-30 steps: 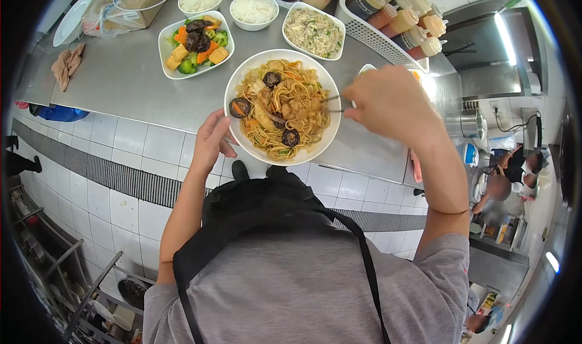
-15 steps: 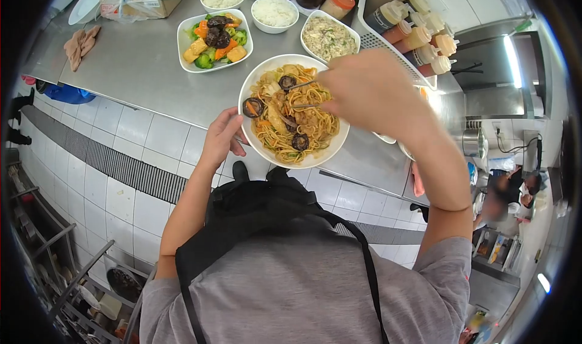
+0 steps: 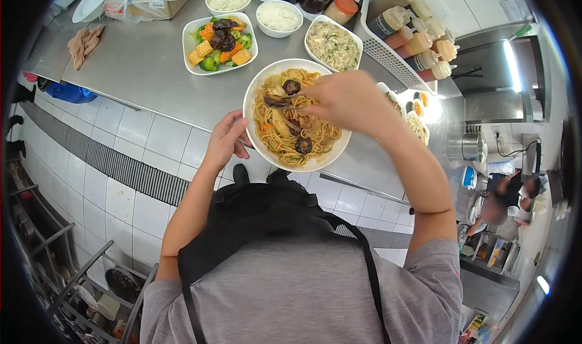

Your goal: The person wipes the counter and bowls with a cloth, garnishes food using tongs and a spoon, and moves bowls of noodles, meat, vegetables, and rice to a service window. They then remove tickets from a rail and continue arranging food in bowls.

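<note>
A white bowl of noodles (image 3: 330, 157) with vegetables, meat and dark mushroom slices is at the front edge of the steel counter. My left hand (image 3: 225, 139) holds its left rim, thumb at the side and fingers partly hidden under it. Above the bowl, my right hand (image 3: 348, 101) grips slim metal tongs (image 3: 301, 98), pointing left. Their tips close around a dark mushroom slice (image 3: 276, 101) over the noodles' upper left. Two other mushroom slices lie on the noodles, one near the top (image 3: 291, 87) and one lower down (image 3: 303, 145).
Behind the bowl stand a dish of vegetables and tofu (image 3: 210, 63), two rice bowls (image 3: 279, 20) and a dish of pale minced food (image 3: 334, 46). A white basket of sauce bottles (image 3: 397, 59) is at right. A cloth (image 3: 85, 44) lies left. Another person (image 3: 500, 201) is far right.
My right hand has moved left with the tongs. The mushroom slice from the bowl's left rim is now between their tips, further in over the noodles. My left hand stays at the rim.
</note>
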The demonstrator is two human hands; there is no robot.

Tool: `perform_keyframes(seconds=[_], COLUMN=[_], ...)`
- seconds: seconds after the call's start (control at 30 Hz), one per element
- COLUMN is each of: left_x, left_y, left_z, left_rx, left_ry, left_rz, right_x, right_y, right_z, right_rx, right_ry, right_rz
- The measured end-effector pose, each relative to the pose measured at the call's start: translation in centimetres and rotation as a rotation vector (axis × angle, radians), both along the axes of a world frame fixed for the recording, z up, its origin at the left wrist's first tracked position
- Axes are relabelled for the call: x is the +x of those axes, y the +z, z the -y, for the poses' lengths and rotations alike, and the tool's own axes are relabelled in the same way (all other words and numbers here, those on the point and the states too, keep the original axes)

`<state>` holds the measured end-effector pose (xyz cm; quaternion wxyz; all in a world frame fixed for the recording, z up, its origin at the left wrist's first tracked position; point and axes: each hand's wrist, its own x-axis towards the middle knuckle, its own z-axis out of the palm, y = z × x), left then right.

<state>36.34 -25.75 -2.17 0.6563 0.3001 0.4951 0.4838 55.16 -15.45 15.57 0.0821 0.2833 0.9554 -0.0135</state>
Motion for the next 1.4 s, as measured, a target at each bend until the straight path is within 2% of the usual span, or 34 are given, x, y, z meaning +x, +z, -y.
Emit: perform_keyframes(seconds=[0.1,0.17,0.2,0.27,0.3,0.37,0.5,0.57,0.6,0.67,0.8,0.87,0.97,1.1,1.17,1.23,1.3,1.4], left_x=[0.0,0.0,0.0,0.0,0.0,0.0,0.1,0.2,0.2,0.2,0.3,0.3,0.3,0.4,0.3,0.3,0.4,0.3], left_y=[0.1,0.3,0.4,0.5,0.5,0.6,0.6,0.5,0.5,0.5,0.4,0.5,0.6,0.6,0.5,0.4,0.4,0.5], left_z=[0.0,-0.1,0.0,0.0,0.0,0.0,0.0,-0.1,-0.1,-0.1,0.0,0.0,0.1,-0.1,0.0,0.0,-0.1,0.0], left_rx=[0.001,0.011,0.011,0.013,0.009,-0.001,-0.021,-0.021,-0.023,-0.027,-0.022,-0.023,-0.029,-0.024,-0.023,-0.017,-0.021,-0.029], left_ry=[-0.007,-0.01,-0.013,-0.02,-0.017,-0.018,-0.014,-0.019,-0.014,-0.01,0.006,0.009,0.013,0.015,0.013,0.012,0.01,0.011], left_rz=[-0.001,-0.001,-0.007,-0.013,-0.017,-0.025,-0.045,-0.06,-0.062,-0.065,-0.071,-0.073,-0.067,-0.076,-0.078,-0.076,-0.072,-0.071], right_x=[5.1,8.3,9.5,11.6,12.1,12.2,11.6,10.9,11.0,11.2,9.4,9.1,8.5,8.3,7.9,6.6,5.7,5.0], right_y=[2.4,2.1,1.1,-2.0,-3.3,-5.2,-4.4,-2.4,-1.7,-0.4,-0.2,-2.5,-2.5,1.1,1.2,-0.5,-2.6,-5.0], right_z=[-1.9,-2.6,-2.5,-1.4,-0.8,0.5,1.7,2.2,2.5,3.1,3.4,3.3,3.4,4.8,6.3,7.4,8.0,7.9], right_rx=[-0.072,-0.425,-0.421,-0.887,-0.887,-1.074,-1.029,-0.793,-0.796,-0.264,-0.164,-0.072,-0.061,-0.087,-0.222,-0.243,-0.293,-0.283], right_ry=[-0.048,-0.402,-0.406,-0.88,-0.882,-0.913,-0.98,-0.851,-0.858,-0.546,-0.683,-0.547,-0.581,-0.58,-0.34,-0.294,-0.254,-0.215], right_rz=[-0.128,-0.176,-0.177,-0.31,-0.311,-0.448,-0.292,-0.156,-0.158,0.016,-0.025,-0.111,-0.093,-0.037,0.009,-0.007,0.143,0.114])
